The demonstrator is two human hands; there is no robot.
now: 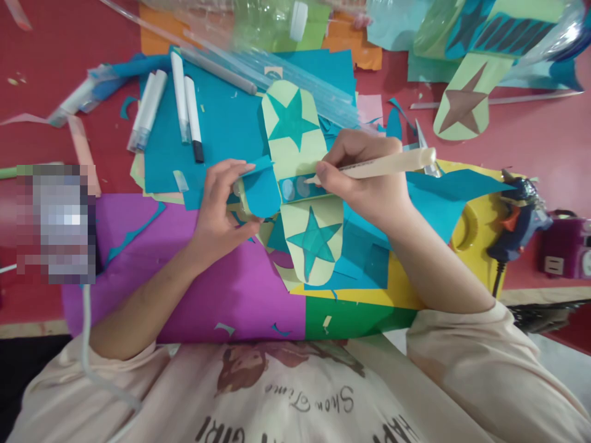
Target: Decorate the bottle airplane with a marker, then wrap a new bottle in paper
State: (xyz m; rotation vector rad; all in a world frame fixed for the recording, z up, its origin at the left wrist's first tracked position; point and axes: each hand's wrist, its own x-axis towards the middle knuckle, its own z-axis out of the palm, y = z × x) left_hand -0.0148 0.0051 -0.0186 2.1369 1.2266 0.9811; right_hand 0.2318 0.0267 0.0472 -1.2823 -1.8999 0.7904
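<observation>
A paper model plane lies across the middle, with pale green wings, each bearing a teal star, and a blue strip with pale round spots between them. My left hand is closed around its blue end piece, fingers above and thumb below. In my right hand is a cream-coloured marker, gripped like a pen. Its tip rests at or just over one of the round spots on the blue strip; I cannot tell whether it touches.
White markers lie on blue paper at the upper left. A glue gun sits at the right beside a purple box. Upper right is a plastic bottle with paper star wings. Paper scraps and clear sticks lie around.
</observation>
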